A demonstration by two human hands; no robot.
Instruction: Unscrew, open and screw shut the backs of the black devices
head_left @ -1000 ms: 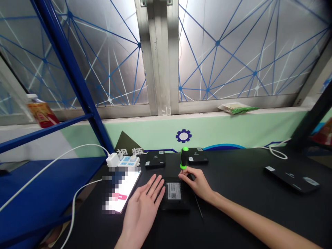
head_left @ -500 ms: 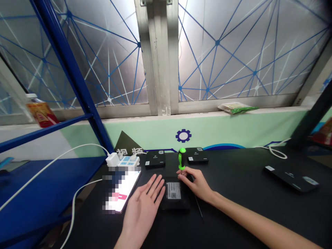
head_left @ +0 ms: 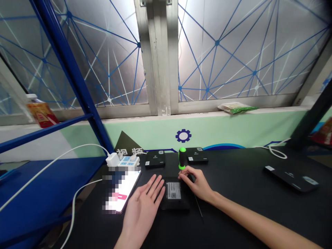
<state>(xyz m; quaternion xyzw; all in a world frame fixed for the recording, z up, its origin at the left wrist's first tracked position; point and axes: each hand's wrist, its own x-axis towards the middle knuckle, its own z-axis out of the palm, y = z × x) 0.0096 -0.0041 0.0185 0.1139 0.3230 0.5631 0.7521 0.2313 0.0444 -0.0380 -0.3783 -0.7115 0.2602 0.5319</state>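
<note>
A small black box (head_left: 174, 193) with a white label lies face-up on the black table (head_left: 246, 193). My left hand (head_left: 145, 204) rests flat with fingers apart, its fingertips against the box's left edge. My right hand (head_left: 195, 183) pinches the lower shaft of a screwdriver (head_left: 182, 158) with a black and green handle. The screwdriver stands upright at the box's far right corner.
A lit phone (head_left: 120, 192) on a white cable lies left of my left hand. Behind it sits a white power strip (head_left: 123, 160). Two more black boxes (head_left: 155, 159) (head_left: 197, 155) lie near the wall, a flat black device (head_left: 292, 178) at right. A blue rack post (head_left: 75, 83) rises left.
The screwdriver's handle has tipped slightly left, from leaning right to nearly upright. My right hand stays at the shaft. My left hand has not moved.
</note>
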